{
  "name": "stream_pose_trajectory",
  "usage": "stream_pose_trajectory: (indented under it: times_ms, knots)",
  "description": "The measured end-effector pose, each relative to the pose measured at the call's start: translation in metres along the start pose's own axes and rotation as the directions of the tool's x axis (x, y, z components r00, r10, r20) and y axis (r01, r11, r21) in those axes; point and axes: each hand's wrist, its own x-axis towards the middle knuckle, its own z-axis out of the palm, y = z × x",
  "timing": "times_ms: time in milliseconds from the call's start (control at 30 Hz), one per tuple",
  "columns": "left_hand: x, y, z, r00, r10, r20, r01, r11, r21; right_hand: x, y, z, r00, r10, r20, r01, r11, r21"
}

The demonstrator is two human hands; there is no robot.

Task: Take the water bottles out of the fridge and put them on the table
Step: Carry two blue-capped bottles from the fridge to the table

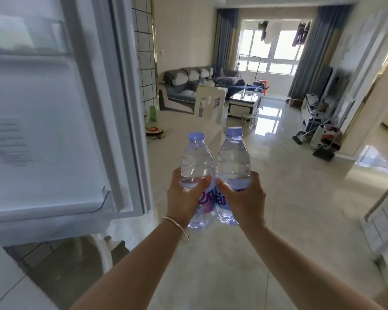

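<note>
- Left hand (184,198) grips one bottle (197,173); right hand (242,198) grips the other bottle (233,166), the two touching.
- Carrying step: table (188,124) lies ahead beyond both hands; next, set them upright.

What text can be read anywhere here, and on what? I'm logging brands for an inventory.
Left bottle's label: purple letters, partly hidden by the left hand, not readable.
Right bottle's label: fragment like "ai", the rest behind the right hand.
Fridge door sticker: blurred.
White bag on the floor: roughly "To".
</note>
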Motion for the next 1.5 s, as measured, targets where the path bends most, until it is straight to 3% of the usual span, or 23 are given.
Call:
stream_pose_trajectory:
  times_ms: [200,367,734,867,1100,1301,1501]
  knots:
    - [0.109,-0.043,0.059,0.999,-0.03,0.015,0.03,1.0,-0.001,0.115,0.038,0.047,1.0,0.013,0.022,-0.011,0.997,-0.083]
    - [0.209,-0.062,0.092,0.999,-0.046,-0.022,0.047,0.999,0.028,0.205,0.05,0.093,0.998,0.043,0.043,-0.041,0.998,-0.04]
    - [0.371,-0.12,0.106,0.935,-0.119,-0.333,0.131,0.991,0.013,0.37,0.079,0.239,0.933,0.013,0.36,-0.015,1.0,0.003]
    - [0.43,-0.133,0.095,0.868,-0.136,-0.477,0.167,0.986,0.021,0.419,0.078,0.302,0.837,-0.017,0.548,-0.014,0.998,0.053]
    - [0.478,-0.17,0.033,0.697,-0.154,-0.7,0.229,0.973,0.015,0.44,0.07,0.414,0.577,-0.078,0.813,0.062,0.997,0.052]
    - [0.502,-0.199,-0.046,0.543,-0.158,-0.825,0.326,0.945,0.034,0.407,0.062,0.511,0.396,-0.029,0.918,-0.011,0.999,0.036]
    - [0.535,-0.231,-0.147,0.427,-0.16,-0.89,0.409,0.912,0.032,0.369,0.039,0.621,0.294,0.007,0.956,-0.001,1.0,-0.007]
